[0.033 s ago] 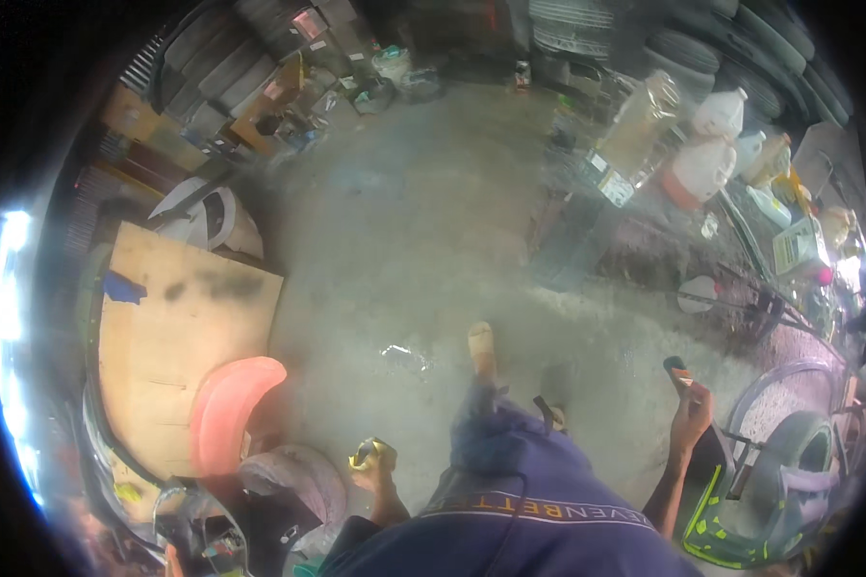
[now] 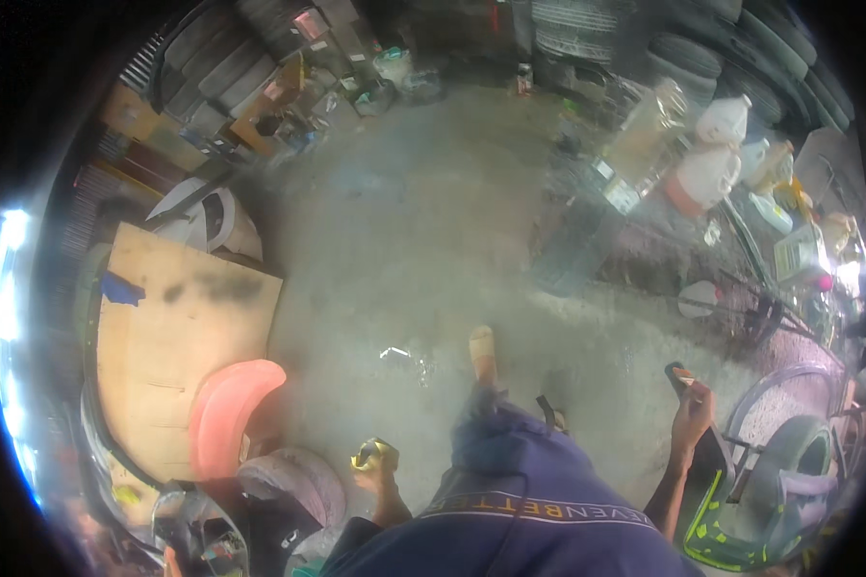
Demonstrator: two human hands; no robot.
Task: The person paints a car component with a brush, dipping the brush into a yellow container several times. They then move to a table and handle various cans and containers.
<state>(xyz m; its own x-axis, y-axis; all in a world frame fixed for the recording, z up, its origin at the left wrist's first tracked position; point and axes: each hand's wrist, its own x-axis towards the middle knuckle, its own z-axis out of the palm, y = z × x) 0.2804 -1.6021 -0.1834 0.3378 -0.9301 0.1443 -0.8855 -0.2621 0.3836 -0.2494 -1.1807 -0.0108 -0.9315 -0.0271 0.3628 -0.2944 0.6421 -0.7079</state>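
My left hand (image 2: 381, 473) is closed around a yellowish, ring-shaped thing that looks like a roll of tape (image 2: 374, 454), low and left of my body. Out to the right, my right hand (image 2: 693, 402) grips a small, dark, elongated object (image 2: 675, 372) with a rounded end, and a pale bit shows beside the fingers. Its kind cannot be made out. Both hands are held apart from the things around them. One foot in a light-coloured shoe (image 2: 482, 344) is stretched forward on the concrete floor (image 2: 385, 250).
Left stands a plywood sheet (image 2: 183, 327) with a curved salmon-red panel (image 2: 226, 413) by it. Plastic jugs (image 2: 704, 178) and a bench (image 2: 645, 231) line the right. A dark round-ended piece with green-yellow edging (image 2: 751, 539) lies near my right arm. Tyres (image 2: 683, 58) are stacked behind.
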